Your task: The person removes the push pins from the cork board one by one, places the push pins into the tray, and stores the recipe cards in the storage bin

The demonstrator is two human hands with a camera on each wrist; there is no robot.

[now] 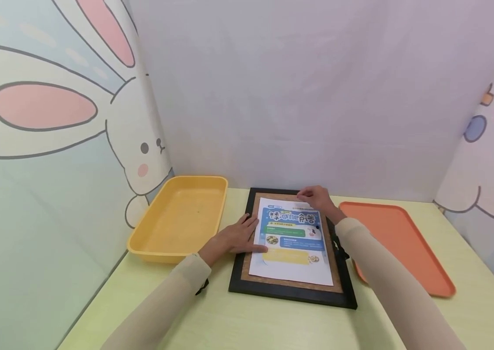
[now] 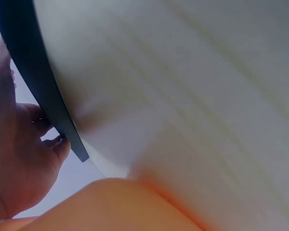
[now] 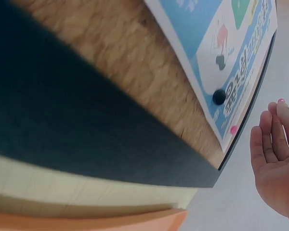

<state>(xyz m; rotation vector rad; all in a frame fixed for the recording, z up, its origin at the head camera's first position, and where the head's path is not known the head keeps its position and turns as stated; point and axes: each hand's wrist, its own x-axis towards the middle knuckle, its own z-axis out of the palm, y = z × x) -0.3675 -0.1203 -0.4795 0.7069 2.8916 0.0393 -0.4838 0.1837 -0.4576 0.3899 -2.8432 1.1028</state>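
Note:
A printed sheet [image 1: 291, 270] with blue, green and yellow blocks lies on a black-framed cork board [image 1: 292, 296]. A black push pin [image 3: 219, 96] and a pink push pin [image 3: 233, 129] stand in the sheet near one corner. My left hand [image 1: 242, 236] rests with spread fingers across the board's left side and the sheet's left edge. Above the board's far edge, my right hand [image 1: 317, 198] pinches a tiny pink push pin [image 3: 282, 100] at its fingertips; its point is hidden. In the left wrist view, the left hand [image 2: 24, 149] lies beside the dark frame edge [image 2: 43, 86].
A deep yellow tray [image 1: 181, 253] stands left of the board. To the right is a flat orange tray [image 1: 400, 243], partly behind the right forearm. The pale table [image 1: 247, 325] meets a white curtain [image 1: 295, 97] at the back and cartoon-printed curtains at both sides.

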